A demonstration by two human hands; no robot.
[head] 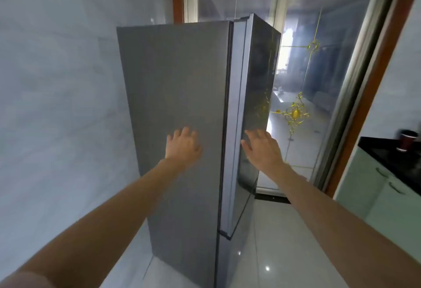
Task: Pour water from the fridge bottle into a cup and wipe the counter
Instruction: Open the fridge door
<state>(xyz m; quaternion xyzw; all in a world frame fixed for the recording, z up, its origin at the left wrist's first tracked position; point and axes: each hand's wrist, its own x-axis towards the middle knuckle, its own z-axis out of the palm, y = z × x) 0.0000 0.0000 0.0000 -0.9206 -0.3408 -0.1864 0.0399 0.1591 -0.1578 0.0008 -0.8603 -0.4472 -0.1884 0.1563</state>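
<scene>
Two bare arms reach toward a tall grey steel fridge (177, 105). The left hand (183, 145) lies flat and open against its side panel; the right hand (262, 148), open and holding nothing, reaches the slightly open door (259, 96). The bottle is unseen, presumably inside. The door looks heavy and stiff; its free edge seems the best grip.

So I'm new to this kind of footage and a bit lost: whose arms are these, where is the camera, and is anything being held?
The camera sits on a person's head, looking forward and down, so the two bare arms are that person's own. In front stands a grey fridge. The left hand lies open, seemingly flat against the fridge's side. The right hand reaches, fingers straight, to the fridge door, which stands slightly ajar. Neither hand holds anything. No bottle shows yet. At the far right is a dark counter with a dark red cup on it, above pale cabinets. Behind the fridge is a glass sliding door.
</scene>
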